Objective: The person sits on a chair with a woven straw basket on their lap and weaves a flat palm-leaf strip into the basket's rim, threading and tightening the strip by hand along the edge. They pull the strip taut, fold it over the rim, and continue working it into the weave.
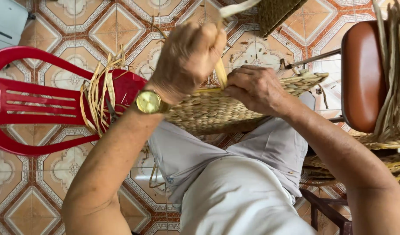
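The left hand (187, 58) pinches a pale straw strand (220, 72), pulling it taut, while the right hand (254, 87) clamps the woven basket (208, 111) steady on the lap.

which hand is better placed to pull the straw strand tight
Left. The left hand is closed around the straw strand above the woven basket, while the right hand presses down on the basket rim.
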